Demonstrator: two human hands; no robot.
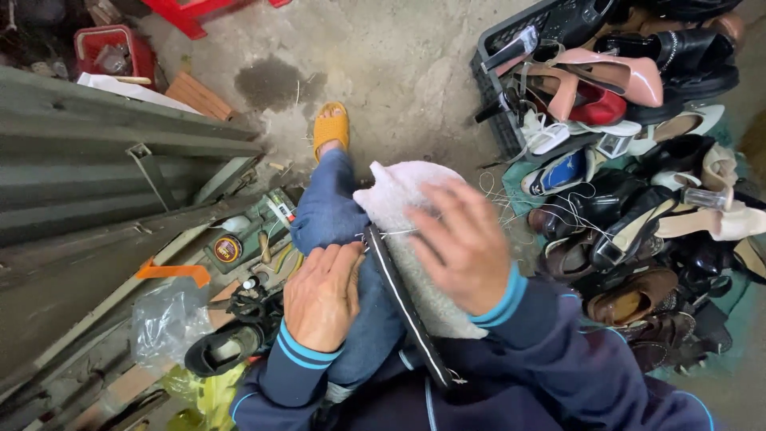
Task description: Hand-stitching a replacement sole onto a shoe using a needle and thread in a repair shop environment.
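A grey fuzzy slipper [403,199] with a black sole edge [403,299] rests on my blue-trousered knee [331,211]. My left hand [321,295] is closed at the sole's edge, pinching something small where a white thread [395,232] runs out. My right hand [463,243] lies over the fuzzy upper with fingers spread, blurred by motion. Whether it grips the thread I cannot tell. Both sleeves are dark blue with light blue cuffs.
A heap of shoes [630,215] and a black crate [511,48] of heels fill the right. My foot in a yellow sandal [330,126] rests on concrete. Tools, a round tin [227,248], a black shoe [223,347] and a metal shutter [96,175] lie left.
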